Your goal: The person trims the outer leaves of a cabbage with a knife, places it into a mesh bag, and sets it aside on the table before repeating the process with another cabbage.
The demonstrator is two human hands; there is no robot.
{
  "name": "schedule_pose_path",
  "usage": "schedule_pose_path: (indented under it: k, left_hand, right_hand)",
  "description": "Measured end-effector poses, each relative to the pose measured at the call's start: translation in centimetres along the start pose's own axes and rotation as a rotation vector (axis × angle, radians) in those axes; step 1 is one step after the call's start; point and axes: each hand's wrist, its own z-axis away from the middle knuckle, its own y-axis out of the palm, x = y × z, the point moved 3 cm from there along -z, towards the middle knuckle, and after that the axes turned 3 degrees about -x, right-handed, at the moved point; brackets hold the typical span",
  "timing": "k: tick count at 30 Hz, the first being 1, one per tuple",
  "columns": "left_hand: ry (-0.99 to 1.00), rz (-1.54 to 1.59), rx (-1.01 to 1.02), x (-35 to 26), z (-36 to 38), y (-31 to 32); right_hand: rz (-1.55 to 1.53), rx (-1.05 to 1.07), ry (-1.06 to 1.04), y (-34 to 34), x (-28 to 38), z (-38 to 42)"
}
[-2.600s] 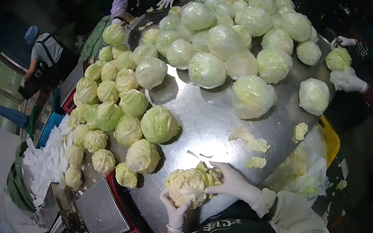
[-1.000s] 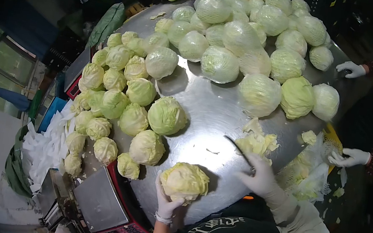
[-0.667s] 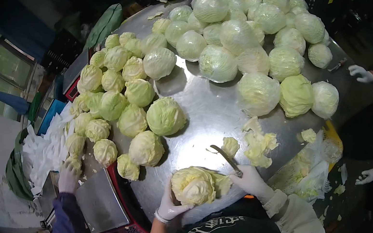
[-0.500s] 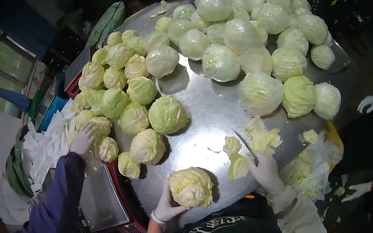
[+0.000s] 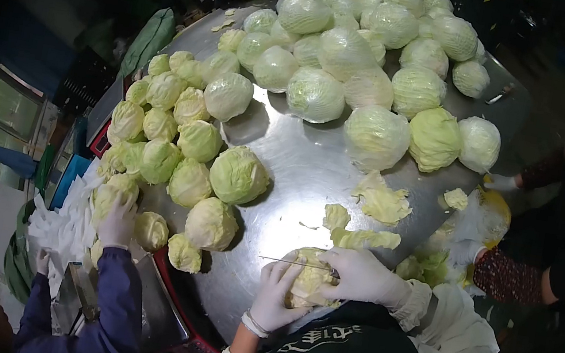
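Close in front of my apron, my gloved left hand (image 5: 274, 295) is wrapped round the side of a pale cabbage (image 5: 310, 284), fingers along its left face. My gloved right hand (image 5: 364, 278) is closed on a knife (image 5: 277, 259), its handle hidden in the fist. The thin blade points left across the top of the cabbage, close by my left fingertips. Loose cabbage leaves (image 5: 384, 200) lie on the steel table (image 5: 277, 209) just beyond, and another cut leaf (image 5: 365, 239) is right above my right hand.
Unwrapped cabbages (image 5: 190, 182) are heaped at the left, film-wrapped ones (image 5: 376, 137) at the back. A co-worker's gloved hand (image 5: 118, 222) grips a cabbage beside a scale (image 5: 162, 305). At the right, another person bends over a bag of leaves (image 5: 462, 234). A further person stands at the far edge.
My right hand has come left with the knife onto the cabbage, which has turned in my left hand. The left co-worker has taken hold of a cabbage; the right person has leaned in to the bag.
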Motion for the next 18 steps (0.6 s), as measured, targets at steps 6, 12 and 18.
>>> schedule_pose_path:
  k: [6, 12, 18]
  left_hand:
    - [-0.01, 0.013, 0.034, 0.9, -0.2, 0.1]
    - [0.035, 0.129, 0.081, 1.4, -0.3, -1.2]
    - [-0.048, -0.047, 0.075, 0.2, 0.0, 0.0]
  right_hand:
    - [-0.209, -0.084, -0.195, -0.3, -2.8, -0.2]
    - [-0.316, -0.037, -0.064, 0.0, -4.3, -0.2]
    - [-0.157, -0.222, -0.112, 1.0, -2.6, 0.2]
